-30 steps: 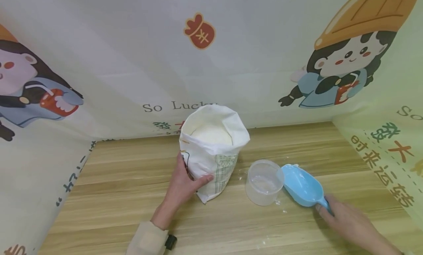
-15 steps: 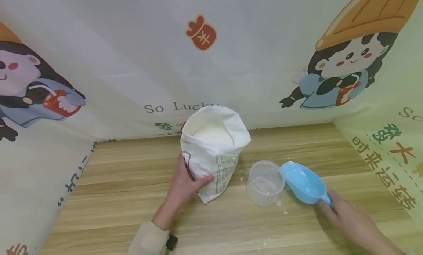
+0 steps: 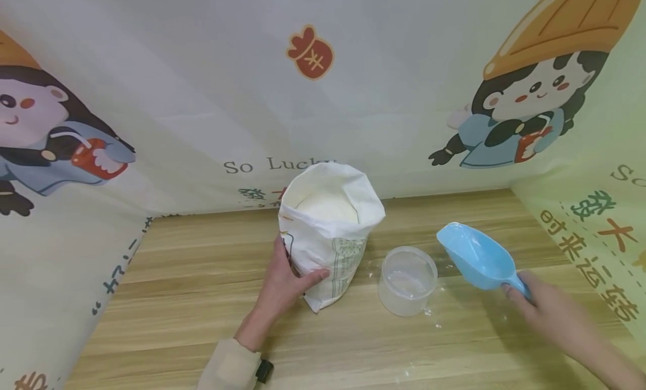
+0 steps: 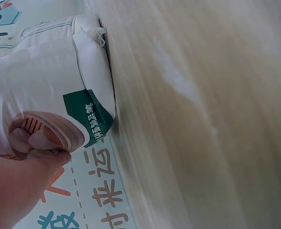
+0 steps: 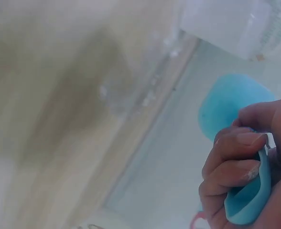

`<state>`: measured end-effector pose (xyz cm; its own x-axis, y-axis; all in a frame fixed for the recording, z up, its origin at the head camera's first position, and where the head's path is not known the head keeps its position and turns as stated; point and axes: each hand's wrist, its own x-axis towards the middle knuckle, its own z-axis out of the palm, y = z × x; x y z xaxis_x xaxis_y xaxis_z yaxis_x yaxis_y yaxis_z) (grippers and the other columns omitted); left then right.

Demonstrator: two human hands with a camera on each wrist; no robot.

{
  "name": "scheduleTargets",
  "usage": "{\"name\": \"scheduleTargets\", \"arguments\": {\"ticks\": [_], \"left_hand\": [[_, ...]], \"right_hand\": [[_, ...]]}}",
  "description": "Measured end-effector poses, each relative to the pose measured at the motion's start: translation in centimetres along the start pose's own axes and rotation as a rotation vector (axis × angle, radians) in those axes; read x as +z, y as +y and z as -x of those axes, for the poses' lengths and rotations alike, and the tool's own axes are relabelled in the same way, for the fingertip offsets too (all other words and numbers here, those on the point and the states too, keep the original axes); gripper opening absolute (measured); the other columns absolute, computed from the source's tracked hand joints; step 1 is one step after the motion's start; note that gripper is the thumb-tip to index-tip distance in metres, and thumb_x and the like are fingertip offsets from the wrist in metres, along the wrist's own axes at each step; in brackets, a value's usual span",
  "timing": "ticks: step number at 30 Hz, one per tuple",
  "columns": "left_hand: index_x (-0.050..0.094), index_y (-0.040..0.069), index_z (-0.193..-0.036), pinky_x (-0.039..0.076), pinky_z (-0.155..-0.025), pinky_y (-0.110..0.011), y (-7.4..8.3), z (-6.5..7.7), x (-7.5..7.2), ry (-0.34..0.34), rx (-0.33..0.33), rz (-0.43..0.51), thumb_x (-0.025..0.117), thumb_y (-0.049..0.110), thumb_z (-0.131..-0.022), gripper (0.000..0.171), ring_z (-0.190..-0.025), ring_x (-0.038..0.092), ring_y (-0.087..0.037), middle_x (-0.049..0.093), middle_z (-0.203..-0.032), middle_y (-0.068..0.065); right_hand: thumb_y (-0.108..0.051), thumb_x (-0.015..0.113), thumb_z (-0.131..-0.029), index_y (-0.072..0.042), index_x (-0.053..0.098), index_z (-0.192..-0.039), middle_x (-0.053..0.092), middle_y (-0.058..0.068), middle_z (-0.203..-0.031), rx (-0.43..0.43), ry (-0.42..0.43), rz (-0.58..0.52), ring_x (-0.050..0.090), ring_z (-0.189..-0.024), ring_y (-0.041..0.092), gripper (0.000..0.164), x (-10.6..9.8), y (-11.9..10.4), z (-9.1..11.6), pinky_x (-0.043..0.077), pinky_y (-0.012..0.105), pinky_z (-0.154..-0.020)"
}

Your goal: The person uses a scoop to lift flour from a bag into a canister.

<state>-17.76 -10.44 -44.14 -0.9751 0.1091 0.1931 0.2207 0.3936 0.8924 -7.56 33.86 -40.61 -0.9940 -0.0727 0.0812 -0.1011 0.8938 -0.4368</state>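
Observation:
An opened white flour bag (image 3: 325, 249), filled with pale powder, stands upright at the back middle of the table. My left hand (image 3: 282, 283) holds its lower left side, thumb across the front and fingers round the far side. A printed picture of food shows on the bag (image 4: 40, 71) in the left wrist view. Fingers of my right hand (image 3: 547, 311) are curled round the handle of a light blue scoop (image 3: 476, 258), which is raised over the table with white residue at its lip. Between bag and scoop sits a clear round plastic tub (image 3: 407, 283), without a lid.
Specks of white powder (image 3: 438, 325) lie on the wood-grain table (image 3: 176, 300) around the tub. A printed cloth wall (image 3: 202, 70) closes in the back and both sides, close behind the bag.
My right hand has raised the scoop off the table and moved it right and back, away from the tub. The left hand and the flour bag stay in place.

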Motion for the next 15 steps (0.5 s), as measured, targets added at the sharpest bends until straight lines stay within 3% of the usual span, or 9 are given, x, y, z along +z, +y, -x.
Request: {"name": "scheduleTargets", "arguments": {"ticks": [5,12,15], "left_hand": [[0.014,0.012,-0.163,0.036,-0.117,-0.051,-0.1,0.0,0.1,0.005,0.000,-0.012,0.096,0.032,-0.074,0.123,-0.137,0.047,-0.032,0.046,-0.151,-0.017],[0.015,0.014,-0.164,0.035,-0.117,-0.050,0.0,0.1,0.0,0.009,-0.014,-0.015,0.096,0.033,-0.073,0.123,-0.138,0.047,-0.032,0.046,-0.151,-0.016],[0.014,0.014,-0.164,0.035,-0.117,-0.050,0.0,0.1,0.0,0.006,-0.022,-0.009,0.096,0.033,-0.073,0.124,-0.138,0.046,-0.032,0.045,-0.152,-0.016]], "right_hand": [[-0.022,0.054,-0.109,0.013,0.058,-0.122,0.047,0.000,-0.069,-0.036,0.003,-0.023,0.041,-0.057,0.013,0.038,-1.5,-1.0,-0.9,0.037,0.027,-0.049],[-0.020,0.053,-0.110,0.002,0.059,-0.108,0.042,-0.004,-0.066,-0.162,0.131,0.017,0.033,-0.052,0.006,0.023,-3.3,-2.5,-1.9,0.032,0.026,-0.045],[-0.018,0.051,-0.110,0.005,0.056,-0.113,0.044,-0.003,-0.069,-0.202,0.157,0.018,0.034,-0.054,0.005,0.024,-4.1,-3.2,-2.5,0.032,0.026,-0.046]]}}
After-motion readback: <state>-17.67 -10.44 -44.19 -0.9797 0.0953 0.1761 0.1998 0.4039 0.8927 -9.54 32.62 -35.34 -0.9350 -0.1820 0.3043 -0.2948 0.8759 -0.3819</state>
